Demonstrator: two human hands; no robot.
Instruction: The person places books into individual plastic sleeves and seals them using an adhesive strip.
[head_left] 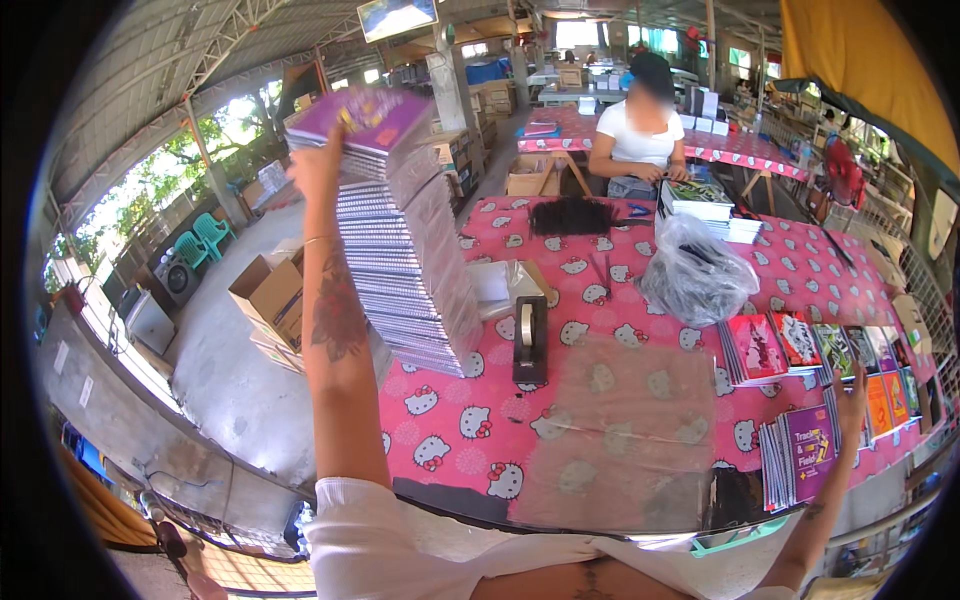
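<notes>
At the left edge of the table rises a tall, leaning stack of spiral-bound notebooks (405, 265) in clear plastic. My left hand (320, 165) reaches up to its top and grips the edge of the uppermost packet of purple notebooks (370, 118), one finger lying over the cover. Over on the right, my right hand (850, 400) holds nothing, with fingers stretched out. It is beside a small pile of purple notebooks (808, 455) and next to orange-covered notebooks (883, 405). A clear plastic sheet or bag (630, 430) lies flat in front of me.
A black tape dispenser (530, 340) stands mid-table, near a bunched plastic bag (700, 270). Rows of colourful notebooks (755, 350) line the right side. Across the table a person (640, 135) handles a pile of books (695, 205). Cardboard boxes (270, 295) sit on the floor at left.
</notes>
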